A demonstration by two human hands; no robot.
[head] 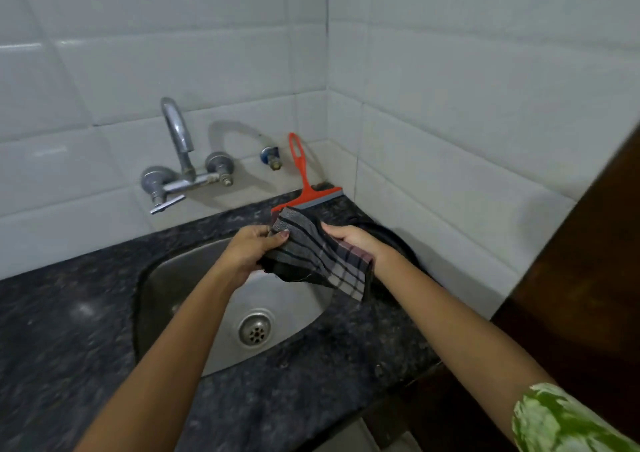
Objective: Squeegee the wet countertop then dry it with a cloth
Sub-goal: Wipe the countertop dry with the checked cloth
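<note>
Setting: a kitchen corner with white tiled walls (450, 105) and a dark speckled stone countertop (62, 330), seen from above.
Sink: a round steel sink (194, 278) is set into the countertop, its drain (255, 331) near the middle.
Tap: a chrome wall tap (180, 160) rises over the far edge of the sink, left of centre.
Squeegee: a red squeegee (304, 185) stands in the far corner, blade down on the countertop, handle leaning against the tiles.
Cloth: a dark checked cloth (322, 261) is held up over the right side of the sink, just in front of the squeegee's blade.
Left hand: the left hand (251, 249) grips the cloth's left edge, fingers curled round it.
Right hand: the right hand (349, 240) holds the cloth's right edge, fingers tucked behind the fabric.
Dark object: a black rounded object (398, 247) lies on the countertop behind the right wrist; what it is cannot be told.
Sleeve: a green and white patterned sleeve (554, 420) shows at the near right.
Right edge: a dark brown wooden surface (588, 261).
</note>
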